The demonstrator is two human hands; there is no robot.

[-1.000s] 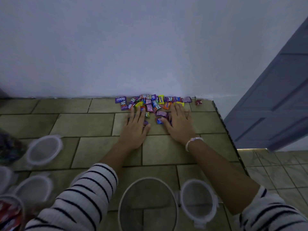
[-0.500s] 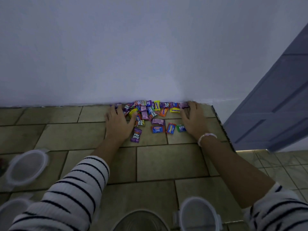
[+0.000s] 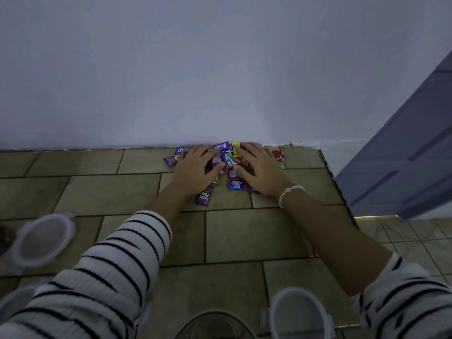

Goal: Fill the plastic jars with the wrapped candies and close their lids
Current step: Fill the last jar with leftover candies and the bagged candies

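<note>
Both hands are flat on the tiled floor right up against the white wall; the left hand and right hand sit palms down on either side of a pile of wrapped candies, fingers spread over the wrappers, thumbs nearly meeting. A purple candy lies just beside the left wrist and a red one sits apart on the right; a beaded bracelet is on the right wrist. Round clear lids lie on the left, another one near the bottom beside an open jar; grey door on the right.
</note>
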